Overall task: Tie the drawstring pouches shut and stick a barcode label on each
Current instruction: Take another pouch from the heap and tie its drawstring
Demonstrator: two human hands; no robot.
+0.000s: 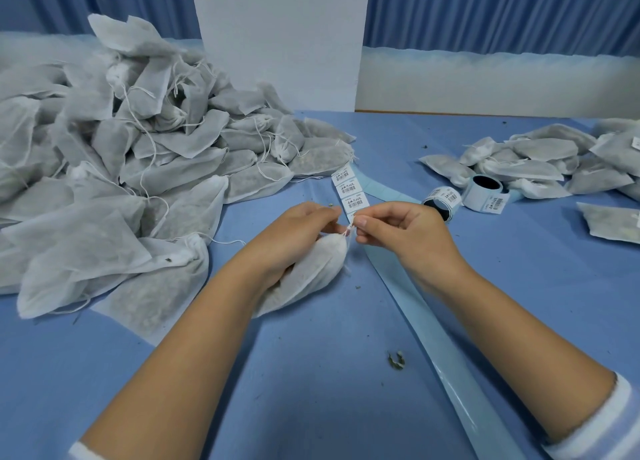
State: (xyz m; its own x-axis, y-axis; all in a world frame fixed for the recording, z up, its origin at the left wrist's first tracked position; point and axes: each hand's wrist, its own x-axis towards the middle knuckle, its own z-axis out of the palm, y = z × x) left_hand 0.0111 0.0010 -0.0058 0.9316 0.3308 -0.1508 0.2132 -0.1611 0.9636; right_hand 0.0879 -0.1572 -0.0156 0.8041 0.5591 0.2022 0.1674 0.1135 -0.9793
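Observation:
A filled white drawstring pouch (311,272) lies in front of me on the blue table, its gathered neck pointing up and away. My left hand (294,238) rests over the pouch and pinches the drawstring (349,230) at the neck. My right hand (398,231) pinches the same string from the right side. Just beyond my fingers lies a strip of barcode labels (348,189) on pale blue backing.
A big heap of pouches (121,154) fills the left of the table. A smaller pile of pouches (547,161) lies at the right, with two label rolls (481,189) in front of it. Empty backing tape (433,321) trails toward me. A white block (277,44) stands behind.

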